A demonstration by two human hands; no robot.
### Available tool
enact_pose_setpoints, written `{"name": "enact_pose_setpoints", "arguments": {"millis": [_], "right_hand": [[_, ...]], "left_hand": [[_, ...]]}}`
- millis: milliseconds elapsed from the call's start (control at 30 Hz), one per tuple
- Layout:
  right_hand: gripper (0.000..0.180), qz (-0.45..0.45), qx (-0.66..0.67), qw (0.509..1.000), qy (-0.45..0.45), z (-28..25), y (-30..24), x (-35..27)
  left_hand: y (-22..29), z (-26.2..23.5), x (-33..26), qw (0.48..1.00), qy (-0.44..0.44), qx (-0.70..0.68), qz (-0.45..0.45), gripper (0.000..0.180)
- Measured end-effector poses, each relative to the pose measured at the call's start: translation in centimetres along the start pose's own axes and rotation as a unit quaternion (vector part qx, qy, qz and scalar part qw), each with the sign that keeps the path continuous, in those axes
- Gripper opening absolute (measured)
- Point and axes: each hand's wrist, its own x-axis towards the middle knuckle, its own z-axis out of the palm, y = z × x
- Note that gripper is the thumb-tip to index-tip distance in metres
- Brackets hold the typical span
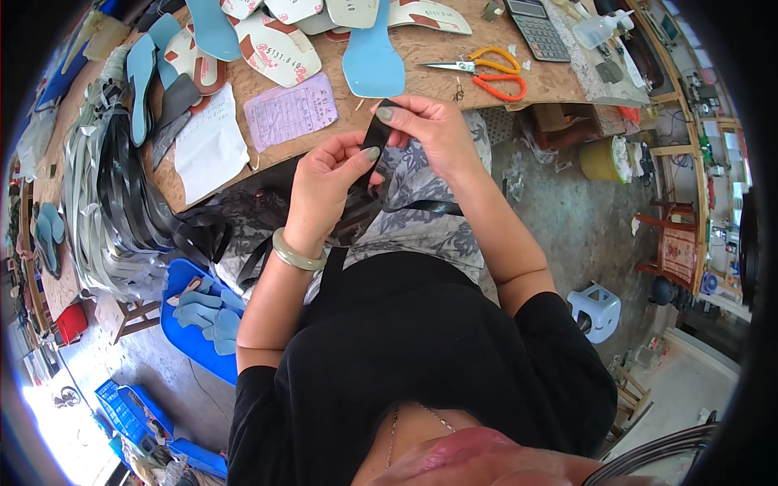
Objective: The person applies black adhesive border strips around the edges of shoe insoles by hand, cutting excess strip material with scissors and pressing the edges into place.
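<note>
A black strip [374, 139] of flat, shiny material is stretched between my two hands at the table's front edge. My left hand [339, 166] pinches its lower part, thumb on top. Higher up, my right hand [425, 128] grips the upper end between thumb and fingers. A black tail of strip [425, 207] hangs over my lap below the right hand; whether it joins the held piece is hidden. Just beyond my fingers lies a light blue insole [374, 65]. Scissors with orange and yellow handles [486, 71] rest open to the right.
Bundles of black and grey strips [121, 186] drape over the table's left side. Printed insoles [275, 50], a purple slip [290, 111], white paper [212, 146] and a calculator [539, 28] lie on the table. A blue bin [182, 324] stands at my left, a stool [597, 312] at right.
</note>
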Motion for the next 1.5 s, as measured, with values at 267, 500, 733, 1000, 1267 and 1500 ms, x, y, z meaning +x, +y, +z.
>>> {"name": "enact_pose_setpoints", "arguments": {"millis": [267, 500, 733, 1000, 1267, 1500], "right_hand": [[0.023, -0.161, -0.421, 0.868, 0.207, -9.2, -2.3, 3.7], [0.045, -0.139, -0.762, 0.632, -0.024, -16.9, -3.4, 4.4], [0.053, -0.105, -0.807, 0.579, -0.054, -16.3, -4.6, 3.0], [0.062, -0.208, -0.750, 0.628, 0.002, -16.5, -6.8, 0.2], [0.115, 0.081, -0.057, 0.993, -0.065, -11.0, -0.6, -8.4], [0.113, 0.144, -0.056, 0.976, -0.156, -5.5, 3.1, -10.1]], "left_hand": [[0.3, -0.7, -0.1, 0.997, 0.011, -0.062, -0.046, 0.016], [-0.6, -1.1, 0.5, 0.997, 0.010, -0.061, -0.036, 0.010], [-1.3, -1.9, -1.1, 1.000, -0.002, -0.004, -0.022, 0.022], [-1.9, -2.5, -1.6, 1.000, 0.002, -0.009, -0.027, 0.017], [-2.0, -2.0, -1.7, 0.999, 0.001, 0.038, 0.010, 0.019], [-1.6, -2.0, -2.9, 0.995, 0.026, 0.087, 0.042, 0.019]]}}
